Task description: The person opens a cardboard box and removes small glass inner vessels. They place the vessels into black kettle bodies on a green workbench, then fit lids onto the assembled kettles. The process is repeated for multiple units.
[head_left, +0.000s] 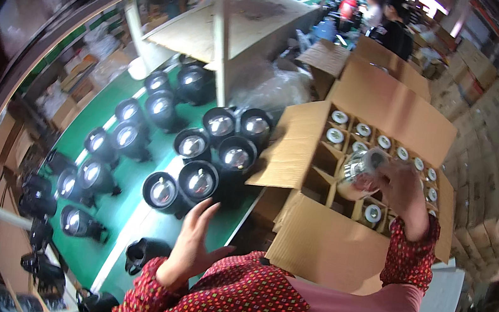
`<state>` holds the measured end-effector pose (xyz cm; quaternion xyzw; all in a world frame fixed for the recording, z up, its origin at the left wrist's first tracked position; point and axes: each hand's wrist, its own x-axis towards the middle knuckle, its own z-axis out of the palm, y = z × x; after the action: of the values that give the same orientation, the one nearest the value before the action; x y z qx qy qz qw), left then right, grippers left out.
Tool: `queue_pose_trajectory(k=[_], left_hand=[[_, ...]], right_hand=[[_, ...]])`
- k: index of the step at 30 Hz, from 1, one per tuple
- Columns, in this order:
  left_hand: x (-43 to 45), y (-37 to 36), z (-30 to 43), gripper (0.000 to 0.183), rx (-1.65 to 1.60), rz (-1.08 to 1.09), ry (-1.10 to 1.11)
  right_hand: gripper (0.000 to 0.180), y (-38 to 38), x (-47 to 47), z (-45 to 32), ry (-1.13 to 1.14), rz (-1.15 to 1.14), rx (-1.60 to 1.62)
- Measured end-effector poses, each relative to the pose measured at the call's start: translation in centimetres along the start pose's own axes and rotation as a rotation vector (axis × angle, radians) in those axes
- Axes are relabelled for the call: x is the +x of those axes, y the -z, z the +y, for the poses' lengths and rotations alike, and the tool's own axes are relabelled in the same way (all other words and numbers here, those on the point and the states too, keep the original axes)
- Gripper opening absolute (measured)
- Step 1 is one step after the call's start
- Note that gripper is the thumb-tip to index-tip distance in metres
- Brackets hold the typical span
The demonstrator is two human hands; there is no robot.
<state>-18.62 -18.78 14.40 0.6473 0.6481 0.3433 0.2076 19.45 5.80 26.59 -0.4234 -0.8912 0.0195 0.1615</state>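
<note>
My right hand (399, 185) grips a shiny, rounded glass flask liner (355, 178) by its narrow end, over an open cardboard box (325, 243). Cardboard dividers split the box into cells, several of which hold upright liners with pale round tops (372, 213). Cells to the left of the held liner show bare cardboard. My left hand (194, 239), fingers spread, hovers over the green conveyor belt (126, 215) and grips nothing. Just beyond its fingertips stand black jug bodies (198, 181) with shiny round glass inside. A black jug part (145, 254) lies beside my left wrist.
More black jug bodies (130, 137) stand in rows along the belt's far side. A metal post (221, 32) rises beside clear plastic wrap (273, 87). Stacked cartons (488, 189) line the right. Further off, a person in dark clothing (393, 32) stands near another person.
</note>
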Motion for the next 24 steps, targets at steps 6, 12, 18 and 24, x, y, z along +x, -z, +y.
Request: queue_pose_trajectory(k=[6,12,18,24], left_hand=[[2.3,0.8,2.5,0.114,-0.265,0.046,-0.245],[-3.6,1.7,0.1,0.113,-0.322,0.292,-0.166],[-7.3,0.1,-2.1,0.112,-0.444,0.574,-0.165],[-12.3,1.0,-7.7,0.135,-0.114,0.478,0.131]], right_hand=[[0.02,-4.7,3.0,-14.1,0.675,-0.193,0.352],[0.092,-12.1,2.0,-19.6,0.299,-0.277,0.902],[0.094,-23.3,-1.6,-24.0,-0.39,-1.115,2.166],[0.085,-25.5,-2.9,-26.1,-0.49,-1.269,2.074]])
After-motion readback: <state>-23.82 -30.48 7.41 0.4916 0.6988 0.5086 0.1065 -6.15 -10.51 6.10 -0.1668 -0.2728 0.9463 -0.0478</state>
